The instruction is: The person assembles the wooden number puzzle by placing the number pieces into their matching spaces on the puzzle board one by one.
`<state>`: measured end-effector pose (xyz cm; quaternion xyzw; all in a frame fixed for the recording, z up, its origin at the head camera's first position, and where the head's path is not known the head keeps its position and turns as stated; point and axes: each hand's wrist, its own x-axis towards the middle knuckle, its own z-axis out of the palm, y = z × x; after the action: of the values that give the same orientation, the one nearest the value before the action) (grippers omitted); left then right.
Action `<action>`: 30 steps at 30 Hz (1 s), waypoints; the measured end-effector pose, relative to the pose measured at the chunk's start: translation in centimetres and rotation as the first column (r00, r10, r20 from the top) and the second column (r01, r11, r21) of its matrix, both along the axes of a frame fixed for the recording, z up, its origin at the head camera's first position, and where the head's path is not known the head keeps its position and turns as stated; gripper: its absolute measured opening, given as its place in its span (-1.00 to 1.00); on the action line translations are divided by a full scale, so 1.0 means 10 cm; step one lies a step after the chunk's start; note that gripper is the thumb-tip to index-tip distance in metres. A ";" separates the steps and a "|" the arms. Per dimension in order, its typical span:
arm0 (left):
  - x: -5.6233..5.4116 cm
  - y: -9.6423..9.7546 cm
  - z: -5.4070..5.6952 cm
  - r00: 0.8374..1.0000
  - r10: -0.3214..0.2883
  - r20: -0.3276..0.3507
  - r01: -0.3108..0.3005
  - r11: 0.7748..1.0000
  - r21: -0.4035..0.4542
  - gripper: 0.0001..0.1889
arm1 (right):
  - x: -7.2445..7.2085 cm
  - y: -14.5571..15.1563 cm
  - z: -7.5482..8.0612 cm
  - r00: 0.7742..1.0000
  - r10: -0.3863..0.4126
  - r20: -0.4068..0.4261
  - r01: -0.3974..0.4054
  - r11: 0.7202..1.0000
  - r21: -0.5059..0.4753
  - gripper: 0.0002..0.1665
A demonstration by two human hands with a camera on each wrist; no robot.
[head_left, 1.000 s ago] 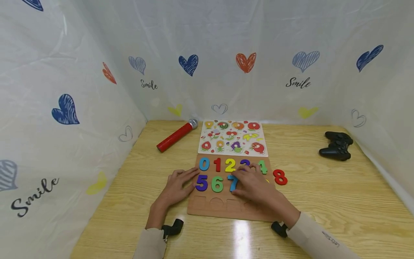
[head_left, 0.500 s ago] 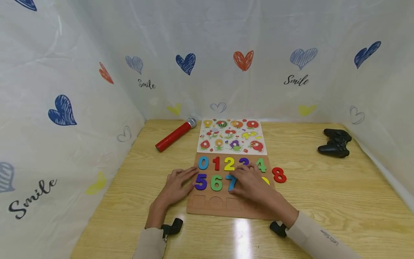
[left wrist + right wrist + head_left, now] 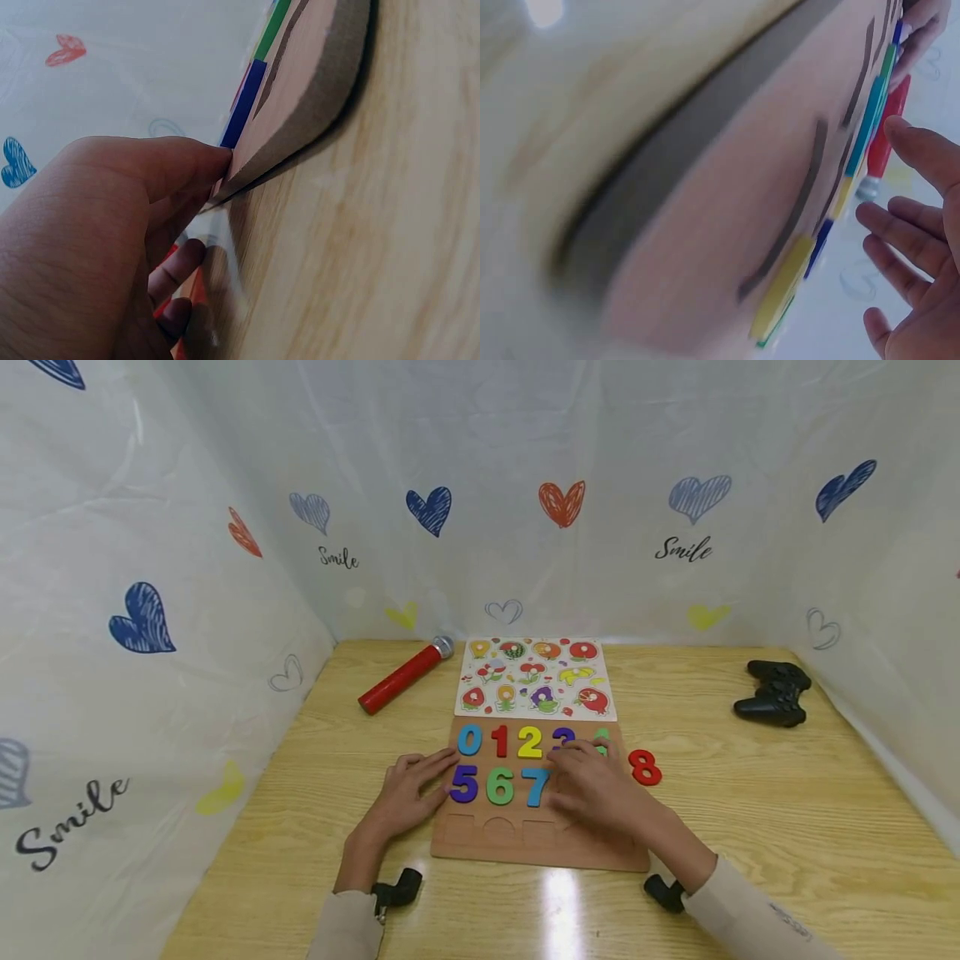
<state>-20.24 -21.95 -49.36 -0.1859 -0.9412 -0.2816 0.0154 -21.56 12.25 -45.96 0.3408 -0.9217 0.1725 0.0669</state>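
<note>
My left hand (image 3: 408,793) lies at the left edge of a brown wooden number board (image 3: 480,845), thumb beside the purple number 5 (image 3: 464,785). In the left wrist view its thumb tip meets the board's rim by that piece. My right hand (image 3: 596,787) hovers over the board's right half, just right of the blue number 7 (image 3: 536,787). Its fingers are spread and hold nothing in the right wrist view. It covers parts of the purple 3 (image 3: 563,739) and the green 4 (image 3: 602,739). A yellow piece (image 3: 780,289) below it is hidden from the head view.
A red number 8 (image 3: 645,767) lies on the table just right of the board. Behind the board is a white fruit puzzle (image 3: 517,687). A red microphone (image 3: 401,678) lies at the back left, a black game controller (image 3: 774,695) at the right.
My right hand has shifted right, off the blue 7, which now shows whole; the yellow piece under it is now covered in the head view. The left hand stays at the board's edge.
</note>
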 end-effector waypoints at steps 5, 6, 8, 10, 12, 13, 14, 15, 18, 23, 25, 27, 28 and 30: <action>0.00 0.00 0.01 1.000 -0.003 -0.008 0.004 1.000 0.004 -0.48 | 0.00 0.20 0.00 1.000 0.000 -0.006 0.000 1.000 -0.010 -0.35; 0.00 0.00 0.01 1.000 -0.004 -0.009 0.004 1.000 0.007 -0.48 | 0.00 0.24 0.00 1.000 -0.007 -0.006 0.007 1.000 -0.009 -0.34; 0.01 0.00 0.01 1.000 -0.003 -0.007 0.003 1.000 0.010 -0.49 | -0.01 0.31 -0.01 1.000 -0.029 0.004 0.029 1.000 -0.012 -0.34; 0.01 0.00 0.01 1.000 -0.002 -0.008 0.002 1.000 0.011 -0.49 | -0.01 0.37 -0.01 0.999 -0.050 0.006 0.050 0.999 -0.011 -0.34; 0.01 0.00 0.00 1.000 0.000 -0.008 0.001 1.000 0.013 -0.49 | -0.02 0.44 -0.01 0.997 -0.073 0.011 0.073 0.997 -0.001 -0.34; 0.01 0.00 0.00 1.000 0.000 -0.007 0.000 1.000 0.014 -0.49 | -0.03 0.47 -0.01 0.996 -0.083 0.015 0.083 0.997 0.004 -0.33; 0.01 0.00 0.00 1.000 0.000 -0.008 0.000 1.000 0.015 -0.49 | -0.03 0.51 -0.01 0.996 -0.091 0.015 0.091 0.996 0.011 -0.34; 0.01 0.00 -0.01 1.000 -0.001 -0.008 0.001 1.000 0.016 -0.48 | -0.04 0.54 -0.01 0.995 -0.099 0.020 0.099 0.995 0.013 -0.36; 0.01 0.00 -0.02 1.000 -0.004 -0.014 0.004 1.000 0.017 -0.48 | -0.04 0.64 -0.01 0.993 -0.114 0.029 0.114 0.993 0.008 -0.38; 0.01 -0.01 -0.03 1.000 -0.004 -0.019 0.004 1.000 0.018 -0.48 | -0.04 0.78 0.00 0.992 -0.123 0.023 0.123 0.992 -0.023 -0.37; 0.01 -0.01 -0.03 1.000 -0.001 -0.017 0.002 1.000 0.022 -0.48 | -0.04 0.82 0.01 0.991 -0.131 0.022 0.131 0.991 -0.023 -0.37; 0.01 -0.01 -0.03 1.000 0.001 -0.021 -0.001 1.000 0.020 -0.48 | -0.04 0.86 0.02 0.989 -0.143 0.027 0.144 0.989 -0.017 -0.38; 0.01 -0.01 -0.03 1.000 0.002 -0.022 -0.002 1.000 0.018 -0.48 | -0.04 0.88 0.02 0.988 -0.150 0.029 0.150 0.989 -0.012 -0.38; 0.00 -0.01 -0.03 1.000 0.004 -0.023 -0.004 1.000 0.015 -0.47 | -0.04 0.91 0.02 0.986 -0.164 0.033 0.164 0.986 -0.002 -0.38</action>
<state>-20.20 -22.02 -49.68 -0.1871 -0.9392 -0.2866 0.0280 -22.00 21.39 -45.72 0.2607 -0.9472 0.1743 0.0666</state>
